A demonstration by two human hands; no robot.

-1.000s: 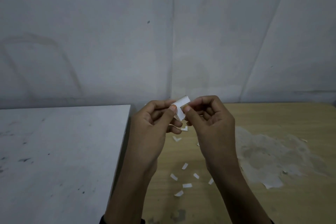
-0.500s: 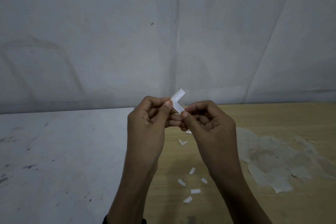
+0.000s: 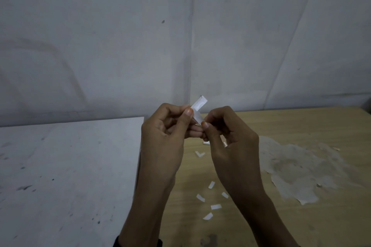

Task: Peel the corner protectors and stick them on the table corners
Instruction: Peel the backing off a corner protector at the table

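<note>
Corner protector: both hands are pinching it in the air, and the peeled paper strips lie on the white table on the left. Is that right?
Not quite. In the head view the paper strips lie on the wooden table, below the hands, not on the white table. The rest holds: the left hand and right hand both pinch the corner protector.

A wooden worktop (image 3: 301, 126) carries scattered white strips (image 3: 215, 206), an L-shaped piece (image 3: 199, 154) and a pale patch (image 3: 297, 166); beside it, a scuffed white worktop (image 3: 70, 166).
</note>
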